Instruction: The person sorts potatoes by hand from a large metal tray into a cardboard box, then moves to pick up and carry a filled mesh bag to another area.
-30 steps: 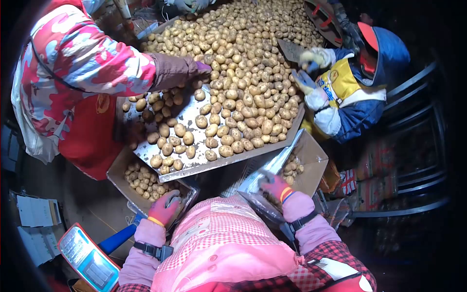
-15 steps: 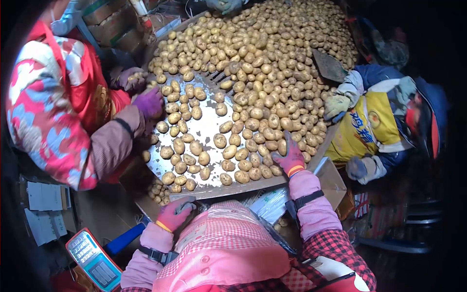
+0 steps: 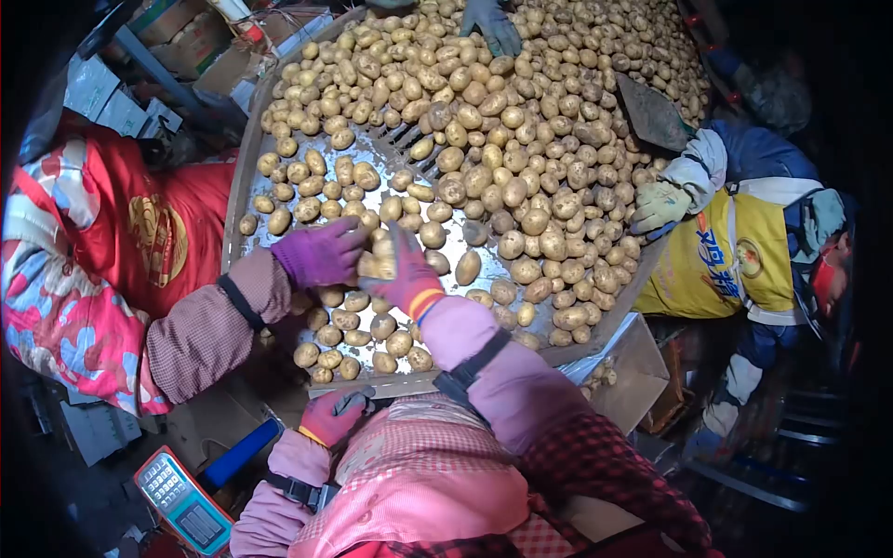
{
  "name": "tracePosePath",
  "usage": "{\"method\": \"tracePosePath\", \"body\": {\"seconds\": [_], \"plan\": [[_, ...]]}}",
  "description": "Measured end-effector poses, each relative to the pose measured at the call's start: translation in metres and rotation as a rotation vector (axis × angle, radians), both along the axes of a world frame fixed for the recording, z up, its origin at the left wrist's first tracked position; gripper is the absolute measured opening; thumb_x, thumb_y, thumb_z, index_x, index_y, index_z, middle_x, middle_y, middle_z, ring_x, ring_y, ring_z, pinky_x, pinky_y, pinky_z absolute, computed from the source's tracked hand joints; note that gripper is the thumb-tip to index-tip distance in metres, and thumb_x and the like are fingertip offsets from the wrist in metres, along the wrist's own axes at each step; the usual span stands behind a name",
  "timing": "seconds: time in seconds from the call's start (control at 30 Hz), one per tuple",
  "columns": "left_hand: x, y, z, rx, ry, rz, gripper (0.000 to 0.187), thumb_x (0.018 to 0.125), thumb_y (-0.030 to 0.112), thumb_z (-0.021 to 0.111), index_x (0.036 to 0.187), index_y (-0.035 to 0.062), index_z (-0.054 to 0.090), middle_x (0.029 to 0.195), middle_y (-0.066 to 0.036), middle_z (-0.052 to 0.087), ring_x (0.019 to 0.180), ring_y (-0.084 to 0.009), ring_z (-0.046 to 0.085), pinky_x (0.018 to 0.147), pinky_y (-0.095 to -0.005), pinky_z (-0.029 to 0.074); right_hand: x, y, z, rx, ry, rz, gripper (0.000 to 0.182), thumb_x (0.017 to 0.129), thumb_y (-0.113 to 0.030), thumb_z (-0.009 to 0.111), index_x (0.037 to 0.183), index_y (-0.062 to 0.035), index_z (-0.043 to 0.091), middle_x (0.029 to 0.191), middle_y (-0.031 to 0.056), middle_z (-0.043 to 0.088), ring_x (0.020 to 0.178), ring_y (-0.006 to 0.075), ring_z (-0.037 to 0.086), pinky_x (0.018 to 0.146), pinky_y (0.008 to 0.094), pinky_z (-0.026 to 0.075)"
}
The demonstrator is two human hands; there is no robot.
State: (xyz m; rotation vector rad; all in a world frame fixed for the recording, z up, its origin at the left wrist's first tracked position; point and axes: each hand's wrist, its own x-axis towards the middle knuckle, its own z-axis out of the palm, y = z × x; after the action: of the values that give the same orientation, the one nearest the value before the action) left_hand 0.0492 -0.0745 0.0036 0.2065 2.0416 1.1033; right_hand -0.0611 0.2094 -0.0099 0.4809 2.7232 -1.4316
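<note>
My right hand, in a pink and grey glove with a striped cuff, reaches over the metal sorting surface. Its fingers and thumb curve around a few potatoes at their left side. Beside it, touching or nearly touching those potatoes, is another person's purple-gloved hand. My left hand, gloved alike, rests by the table's front edge near my apron, its fingers curled with nothing visible in them. Loose potatoes lie around my right hand, and a large potato heap spreads behind it.
A raised rim borders the table. At the right, a co-worker's pale glove is near a flat metal shovel blade. A grey-gloved hand reaches in from the far side. A scale display stands lower left; a cardboard box is at right.
My right hand has swung left from the right-hand potatoes to the middle of the surface. The purple-gloved hand has moved right to meet it. A grey-gloved hand now reaches onto the heap.
</note>
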Motion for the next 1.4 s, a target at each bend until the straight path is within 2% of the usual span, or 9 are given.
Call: {"method": "tracePosePath", "body": {"seconds": [0.17, 0.27, 0.3, 0.57, 0.7, 0.77, 0.83, 1.07, 1.4], "plan": [[0.004, 0.0, 0.002, 0.025, -0.044, 0.078, 0.034, 0.083, 0.023, 0.07, 0.115, 0.011, 0.069, 0.103, -0.012, 0.072, 0.095, -0.023, 0.07, 0.084, -0.0328, 0.054, 0.01, 0.056, 0.013, 0.109, 0.288, 0.177, 0.067, 0.07, -0.02, 0.077, 0.132, -0.0109, 0.053, 0.138, 0.0225, 0.045, 0.126, 0.0427, 0.045, 0.103, 0.0444, 0.042], [0.003, 0.009, 0.017, 0.009, 0.053, 0.057, 0.034, 0.084, 0.023, 0.069, 0.116, 0.0116, 0.069, 0.103, -0.011, 0.072, 0.094, -0.0223, 0.07, 0.084, -0.0327, 0.054, 0.035, 0.134, 0.023, 0.433, 0.111, -0.291, 0.057, 0.069, -0.028, 0.077, 0.12, -0.0125, 0.06, 0.134, 0.0169, 0.048, 0.124, 0.0407, 0.044, 0.103, 0.0474, 0.038], [0.001, 0.009, 0.017, 0.027, 0.002, 0.059, 0.033, 0.084, 0.024, 0.069, 0.115, 0.0119, 0.069, 0.103, -0.011, 0.072, 0.095, -0.0225, 0.07, 0.084, -0.0329, 0.054, 0.043, 0.148, 0.03, 0.936, -0.015, -0.214, 0.06, 0.069, -0.034, 0.079, 0.122, -0.0139, 0.059, 0.14, 0.0151, 0.044, 0.131, 0.04, 0.038, 0.107, 0.0496, 0.034], [0.002, 0.012, 0.019, -0.028, 0.024, 0.058, 0.035, 0.084, 0.029, 0.068, 0.115, 0.013, 0.069, 0.101, -0.011, 0.072, 0.093, -0.0244, 0.069, 0.083, -0.0338, 0.053, 0.017, 0.152, 0.013, 0.976, -0.323, -0.253, 0.072, 0.068, -0.05, 0.079, 0.128, -0.019, 0.057, 0.151, 0.0128, 0.033, 0.142, 0.0385, 0.021, 0.115, 0.0536, 0.018], [0.003, 0.02, 0.04, -0.106, 0.107, -0.007, 0.034, 0.087, 0.024, 0.066, 0.117, 0.0095, 0.068, 0.102, -0.009, 0.072, 0.093, -0.0198, 0.068, 0.085, -0.0319, 0.052, 0.048, 0.157, 0.021, 0.797, -0.018, -0.239, 0.062, 0.07, -0.041, 0.08, 0.123, -0.0141, 0.061, 0.142, 0.0135, 0.045, 0.132, 0.0303, 0.04, 0.112, 0.0498, 0.029], [0.0, 0.025, 0.05, -0.133, 0.151, -0.083, 0.032, 0.089, 0.02, 0.064, 0.118, 0.0058, 0.067, 0.102, -0.008, 0.072, 0.094, -0.0151, 0.067, 0.087, -0.0301, 0.051, 0.071, 0.153, 0.027, -0.225, 0.121, -0.286, 0.059, 0.072, -0.026, 0.082, 0.123, -0.0085, 0.06, 0.121, 0.0108, 0.061, 0.112, 0.021, 0.057, 0.099, 0.0397, 0.046], [-0.005, 0.029, 0.053, -0.069, 0.084, -0.16, 0.033, 0.091, 0.02, 0.062, 0.121, 0.0056, 0.065, 0.102, -0.006, 0.072, 0.095, -0.0139, 0.066, 0.086, -0.0296, 0.051, 0.092, 0.146, 0.038, -0.566, 0.225, -0.274, 0.052, 0.077, -0.007, 0.076, 0.125, -0.0036, 0.057, 0.111, 0.0058, 0.065, 0.098, 0.0134, 0.061, 0.088, 0.0293, 0.052], [-0.003, 0.062, 0.03, 0.305, 0.021, -0.308, 0.035, 0.088, 0.016, 0.064, 0.122, 0.0078, 0.064, 0.106, -0.008, 0.071, 0.096, -0.0185, 0.068, 0.088, -0.0304, 0.051, 0.202, 0.133, 0.093, -0.93, 0.282, -0.411, 0.049, 0.086, -0.005, 0.065, 0.131, 0.0035, 0.047, 0.116, 0.0065, 0.059, 0.104, 0.0137, 0.059, 0.09, 0.0276, 0.051], [0.021, 0.121, 0.028, 0.345, 0.034, -0.631, 0.033, 0.09, 0.012, 0.063, 0.122, 0.0014, 0.063, 0.107, -0.012, 0.07, 0.098, -0.0177, 0.067, 0.086, -0.0308, 0.052, 0.465, 0.088, 0.048, -1.449, 0.579, -0.823, 0.053, 0.096, -0.033, 0.057, 0.142, -0.0115, 0.041, 0.123, 0.01, 0.062, 0.1, 0.0219, 0.066, 0.076, 0.0338, 0.055]]}}
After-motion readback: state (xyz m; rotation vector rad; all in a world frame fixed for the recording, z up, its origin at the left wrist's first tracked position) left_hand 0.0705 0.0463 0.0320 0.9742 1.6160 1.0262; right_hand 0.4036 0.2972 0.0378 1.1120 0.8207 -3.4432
